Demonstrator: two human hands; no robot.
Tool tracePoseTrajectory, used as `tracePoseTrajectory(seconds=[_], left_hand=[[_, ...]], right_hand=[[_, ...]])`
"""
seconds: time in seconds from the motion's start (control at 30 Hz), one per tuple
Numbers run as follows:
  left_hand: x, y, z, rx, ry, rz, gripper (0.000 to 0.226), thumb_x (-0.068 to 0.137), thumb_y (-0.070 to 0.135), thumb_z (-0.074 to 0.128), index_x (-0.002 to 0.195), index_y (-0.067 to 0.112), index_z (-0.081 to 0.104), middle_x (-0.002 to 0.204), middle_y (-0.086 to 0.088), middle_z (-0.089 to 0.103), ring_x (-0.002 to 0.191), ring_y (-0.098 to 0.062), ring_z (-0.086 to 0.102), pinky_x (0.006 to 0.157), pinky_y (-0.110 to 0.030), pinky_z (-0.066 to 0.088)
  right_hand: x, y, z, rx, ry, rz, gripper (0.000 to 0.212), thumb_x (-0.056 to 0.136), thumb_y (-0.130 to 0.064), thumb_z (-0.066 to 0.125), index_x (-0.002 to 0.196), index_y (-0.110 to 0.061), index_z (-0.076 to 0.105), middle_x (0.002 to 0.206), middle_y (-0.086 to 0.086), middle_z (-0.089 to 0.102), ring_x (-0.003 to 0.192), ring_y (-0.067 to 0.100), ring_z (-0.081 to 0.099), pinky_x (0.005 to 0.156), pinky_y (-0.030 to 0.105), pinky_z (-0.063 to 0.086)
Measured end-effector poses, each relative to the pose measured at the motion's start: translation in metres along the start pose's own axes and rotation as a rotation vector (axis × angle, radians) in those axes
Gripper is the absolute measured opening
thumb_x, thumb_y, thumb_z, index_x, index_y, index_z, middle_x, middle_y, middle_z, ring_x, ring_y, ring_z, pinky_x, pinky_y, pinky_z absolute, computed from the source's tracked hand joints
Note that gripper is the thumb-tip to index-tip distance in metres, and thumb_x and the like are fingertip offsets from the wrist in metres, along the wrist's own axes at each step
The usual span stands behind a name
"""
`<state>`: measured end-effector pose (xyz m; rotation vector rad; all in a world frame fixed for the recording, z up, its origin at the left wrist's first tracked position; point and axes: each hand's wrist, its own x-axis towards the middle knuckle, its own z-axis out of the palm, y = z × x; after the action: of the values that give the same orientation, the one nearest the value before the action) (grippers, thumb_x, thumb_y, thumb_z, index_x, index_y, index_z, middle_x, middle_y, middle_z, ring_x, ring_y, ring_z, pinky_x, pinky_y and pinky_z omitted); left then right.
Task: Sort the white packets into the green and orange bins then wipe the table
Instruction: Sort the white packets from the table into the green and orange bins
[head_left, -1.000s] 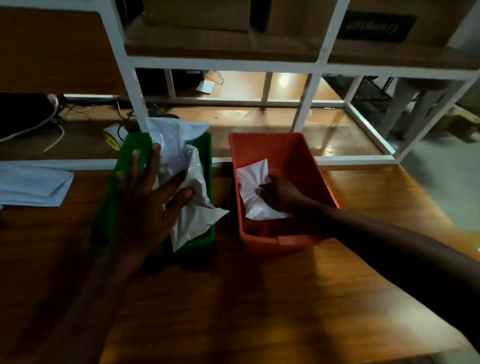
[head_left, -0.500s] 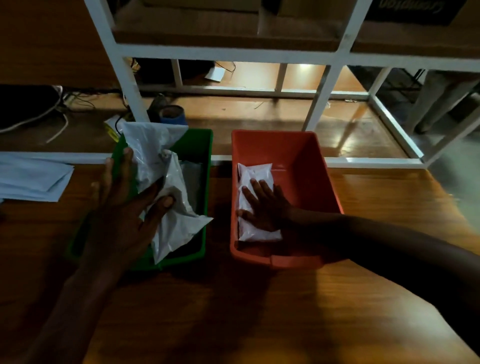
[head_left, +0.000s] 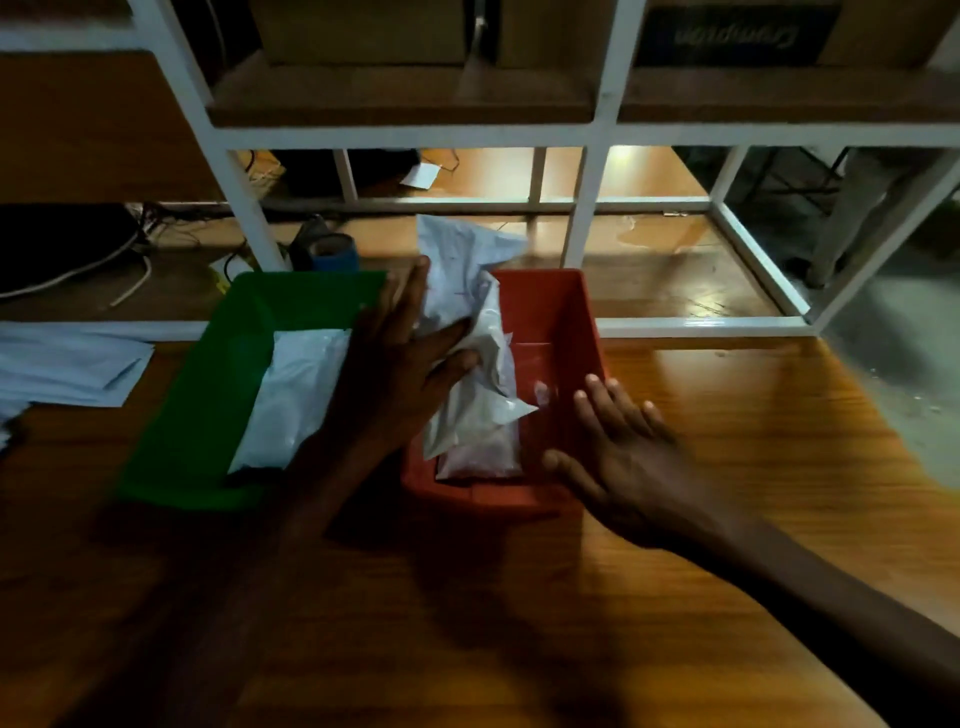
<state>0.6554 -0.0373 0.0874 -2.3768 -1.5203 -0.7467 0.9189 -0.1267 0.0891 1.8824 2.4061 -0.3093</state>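
Sorting is nearly done: the left hand (head_left: 400, 374) grips crumpled white plastic packets (head_left: 470, 332) over the orange plastic bin (head_left: 561, 312) at centre frame, another white packet (head_left: 296, 395) lies in the green plastic bin (head_left: 208, 395), the right hand (head_left: 618, 457) is empty with fingers spread, and the wooden desk (head_left: 519, 623) remains unwiped.

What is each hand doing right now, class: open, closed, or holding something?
Left hand: holding a bunch of white packets over the orange bin, thumb pinching them.
Right hand: open, fingers spread, holding nothing, beside the bin.

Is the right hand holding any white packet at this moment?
No, the right hand is spread open beside the orange bin; only the left hand holds packets.
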Motion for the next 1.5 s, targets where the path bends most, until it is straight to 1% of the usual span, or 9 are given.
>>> tracePoseTrajectory(seconds=[0.17,0.33,0.53,0.7,0.83,0.93,1.17,1.37,1.5], left_hand=[[0.024,0.020,0.038,0.018,-0.134,0.030,0.046,0.096,0.058,0.040,0.130,0.035,0.061,0.165,-0.006,0.012,0.149,-0.038,0.015,0.115,-0.059,0.024],[0.038,0.025,0.073,-0.017,-0.239,0.060,0.042,0.093,0.054,0.051,0.131,0.037,0.060,0.164,-0.007,0.017,0.146,-0.042,0.021,0.113,-0.061,0.024],[0.052,0.038,0.121,-0.001,-0.600,0.014,0.052,0.097,0.063,0.037,0.145,0.043,0.040,0.164,-0.007,0.016,0.147,-0.035,0.020,0.116,-0.052,0.024],[0.051,0.039,0.144,-0.035,-0.889,-0.097,0.101,0.066,0.100,0.018,0.149,0.044,0.030,0.164,-0.003,0.016,0.150,-0.034,0.013,0.117,-0.055,0.021],[0.052,0.051,0.152,0.078,-0.808,-0.070,0.102,0.071,0.092,0.027,0.152,0.043,-0.012,0.164,-0.002,-0.016,0.150,-0.036,-0.010,0.113,-0.069,0.009],[0.043,0.050,0.164,0.078,-0.901,-0.052,0.109,0.070,0.088,0.046,0.146,0.051,-0.022,0.161,0.002,-0.029,0.147,-0.037,-0.022,0.107,-0.077,0.002],[0.042,0.050,0.172,0.046,-0.990,-0.054,0.125,0.048,0.101,0.047,0.138,0.059,-0.028,0.159,0.004,-0.033,0.145,-0.039,-0.025,0.104,-0.078,-0.005],[0.041,0.049,0.153,0.006,-0.888,-0.025,0.121,0.058,0.096,0.047,0.149,0.049,-0.017,0.161,-0.002,-0.026,0.145,-0.047,-0.019,0.106,-0.077,-0.005],[0.028,0.044,0.100,-0.015,-0.810,0.086,0.116,0.059,0.097,0.030,0.153,0.043,-0.012,0.164,-0.006,-0.015,0.150,-0.037,-0.012,0.114,-0.067,-0.002]], right_hand=[[-0.002,0.004,0.028,0.037,0.055,0.011,0.082,0.099,-0.068,0.012,0.160,-0.015,-0.005,0.166,0.006,-0.019,0.151,0.020,-0.023,0.123,0.045,-0.003],[-0.002,0.007,0.034,0.126,0.101,0.005,0.088,0.093,-0.073,0.005,0.160,-0.016,-0.002,0.166,0.004,-0.018,0.151,0.018,-0.024,0.125,0.048,-0.003],[-0.001,0.008,0.036,0.179,0.123,0.005,0.090,0.090,-0.074,0.000,0.160,-0.017,-0.004,0.167,0.003,-0.017,0.151,0.017,-0.023,0.125,0.049,-0.002],[0.000,0.008,0.037,0.183,0.149,0.021,0.103,0.080,-0.079,-0.014,0.160,-0.016,0.000,0.168,0.002,-0.013,0.151,0.016,-0.021,0.125,0.049,-0.001],[-0.001,0.004,0.037,0.205,0.166,0.038,0.108,0.077,-0.082,-0.019,0.160,-0.017,0.004,0.168,0.001,-0.008,0.152,0.016,-0.018,0.125,0.050,0.002],[-0.001,0.005,0.038,0.209,0.153,0.048,0.103,0.081,-0.081,-0.013,0.160,-0.018,0.004,0.169,0.000,-0.006,0.152,0.015,-0.018,0.125,0.050,0.002],[-0.001,0.005,0.036,0.181,0.184,0.063,0.094,0.088,-0.077,-0.004,0.160,-0.019,0.013,0.169,-0.001,0.005,0.153,0.013,-0.014,0.125,0.050,0.005],[0.002,0.001,0.035,0.135,0.202,0.091,0.101,0.084,-0.079,-0.010,0.159,-0.019,0.020,0.168,-0.001,0.013,0.155,0.015,-0.008,0.124,0.054,0.010],[0.001,0.001,0.039,0.127,0.216,0.093,0.093,0.088,-0.077,-0.001,0.159,-0.022,0.020,0.168,-0.002,0.014,0.155,0.015,-0.005,0.123,0.054,0.011]])
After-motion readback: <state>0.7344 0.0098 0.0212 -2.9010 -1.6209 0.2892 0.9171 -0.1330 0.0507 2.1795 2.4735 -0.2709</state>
